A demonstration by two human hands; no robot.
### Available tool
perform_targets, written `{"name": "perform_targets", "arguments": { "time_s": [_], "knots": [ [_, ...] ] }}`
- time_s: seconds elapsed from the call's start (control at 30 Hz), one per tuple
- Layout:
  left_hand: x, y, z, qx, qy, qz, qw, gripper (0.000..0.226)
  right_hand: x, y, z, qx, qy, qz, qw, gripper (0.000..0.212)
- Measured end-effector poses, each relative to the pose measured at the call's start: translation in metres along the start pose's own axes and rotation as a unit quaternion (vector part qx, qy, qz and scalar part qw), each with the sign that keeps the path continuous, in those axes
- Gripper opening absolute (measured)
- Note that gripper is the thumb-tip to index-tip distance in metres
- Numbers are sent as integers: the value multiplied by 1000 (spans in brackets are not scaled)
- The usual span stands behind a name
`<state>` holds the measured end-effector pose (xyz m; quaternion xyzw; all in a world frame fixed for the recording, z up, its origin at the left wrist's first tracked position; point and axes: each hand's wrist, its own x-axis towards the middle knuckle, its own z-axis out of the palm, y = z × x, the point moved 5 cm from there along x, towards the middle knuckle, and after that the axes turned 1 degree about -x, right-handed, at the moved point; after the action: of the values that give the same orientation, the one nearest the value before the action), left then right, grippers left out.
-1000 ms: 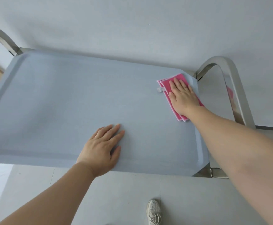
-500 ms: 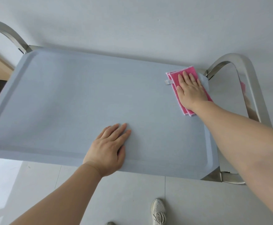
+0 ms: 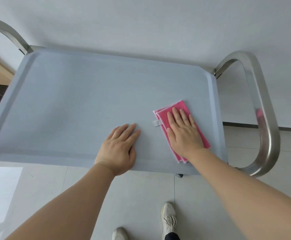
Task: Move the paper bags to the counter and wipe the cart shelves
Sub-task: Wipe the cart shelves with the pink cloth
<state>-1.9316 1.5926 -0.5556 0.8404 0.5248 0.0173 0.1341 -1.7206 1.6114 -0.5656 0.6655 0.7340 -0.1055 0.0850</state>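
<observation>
The cart's top shelf (image 3: 82,101) is a pale blue-grey tray with a raised rim, and nothing but the cloth lies on it. A folded pink cloth (image 3: 179,110) rests near its front right corner. My right hand (image 3: 184,134) lies flat on the cloth, fingers spread and pressing down. My left hand (image 3: 118,149) rests palm down on the bare shelf near the front edge, just left of the cloth. No paper bags are in view.
Curved steel handles rise at the cart's right end (image 3: 264,118) and left end (image 3: 8,33). A white wall (image 3: 141,23) stands right behind the cart. Pale floor tiles (image 3: 141,196) and my two shoes (image 3: 169,217) show below.
My right hand has slid the pink cloth from the far right corner toward the front edge of the shelf. My left hand has stayed planted in place.
</observation>
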Motion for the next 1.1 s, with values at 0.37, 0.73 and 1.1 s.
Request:
{"name": "perform_targets", "arguments": {
  "time_s": [0.37, 0.73, 1.1],
  "knots": [
    [0, 1, -5, -30, 23, -3, 999, 53, -40, -35, 14, 6, 21, 34, 999, 69],
    [-32, -61, -13, 20, 12, -57, 998, 55, -42, -47, 15, -14, 4, -17, 1000, 65],
    [-32, -64, -6, 35, -15, -68, 997, 60, 18, -64, -1, -43, 2, -175, 984, 63]
  ]
}}
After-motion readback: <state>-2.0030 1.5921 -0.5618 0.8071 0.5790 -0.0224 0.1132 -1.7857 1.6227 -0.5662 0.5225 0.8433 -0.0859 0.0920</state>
